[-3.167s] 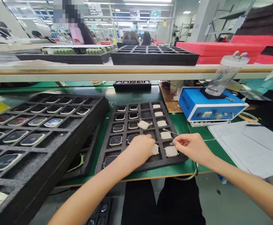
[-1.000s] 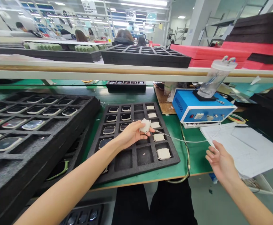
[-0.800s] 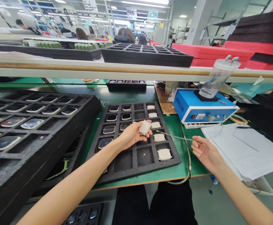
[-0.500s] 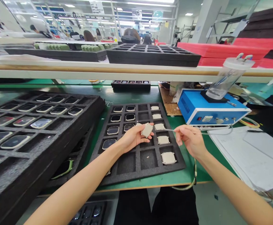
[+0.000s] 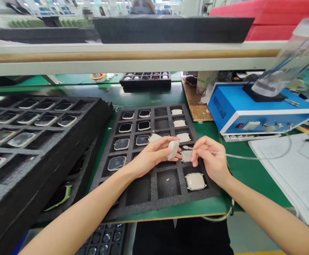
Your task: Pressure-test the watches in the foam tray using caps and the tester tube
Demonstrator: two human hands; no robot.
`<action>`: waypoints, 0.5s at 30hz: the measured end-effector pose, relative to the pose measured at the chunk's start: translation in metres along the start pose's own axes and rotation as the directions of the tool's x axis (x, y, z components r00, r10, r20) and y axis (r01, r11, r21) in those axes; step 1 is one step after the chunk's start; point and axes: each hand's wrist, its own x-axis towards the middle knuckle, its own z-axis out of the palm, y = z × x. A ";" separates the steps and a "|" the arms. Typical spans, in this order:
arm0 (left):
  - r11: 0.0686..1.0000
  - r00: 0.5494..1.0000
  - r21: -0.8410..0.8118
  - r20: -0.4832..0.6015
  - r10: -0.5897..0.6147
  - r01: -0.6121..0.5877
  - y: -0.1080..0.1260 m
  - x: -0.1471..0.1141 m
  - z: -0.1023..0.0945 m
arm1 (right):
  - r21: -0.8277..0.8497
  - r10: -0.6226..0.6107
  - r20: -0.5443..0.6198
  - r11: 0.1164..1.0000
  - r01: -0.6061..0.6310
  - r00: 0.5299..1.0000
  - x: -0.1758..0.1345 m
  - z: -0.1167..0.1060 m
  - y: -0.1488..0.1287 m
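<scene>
My left hand point(image 5: 158, 154) is closed on a cream watch case point(image 5: 173, 149), pinched on edge between thumb and fingers above the middle of the black foam tray point(image 5: 141, 177). Beside it on the right, my right hand point(image 5: 210, 159) is closed on a thin clear tube point(image 5: 255, 157) whose pale tip point(image 5: 187, 147) points left toward the held case. The two do not touch. Cream watch cases point(image 5: 196, 181) lie in the tray's right column, one partly behind my right fingers. Dark-screened watches point(image 5: 117, 163) fill pockets on the left. Another cream piece point(image 5: 154, 137) lies just behind my left hand.
The tube loops to a blue control box point(image 5: 263, 117) at right, which carries a clear cylinder point(image 5: 274, 76). Stacked foam trays point(image 5: 90, 117) of watches rise at left. Papers point(image 5: 284, 166) lie at right. A shelf edge point(image 5: 144, 55) crosses the back.
My view has moved nearer and lower. The held watch case has turned more edge-on. The right hand with the tube has come closer to the left hand.
</scene>
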 end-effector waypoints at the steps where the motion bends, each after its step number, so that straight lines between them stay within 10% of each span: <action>1: 1.000 1.000 0.023 0.003 0.020 -0.020 -0.002 0.000 0.001 | -0.008 -0.011 -0.016 1.000 0.011 1.000 -0.001 0.000 -0.001; 15: 0.989 0.992 0.092 0.056 0.115 -0.119 -0.011 0.003 0.001 | -0.034 0.027 -0.052 0.999 -0.029 0.998 0.000 0.002 -0.003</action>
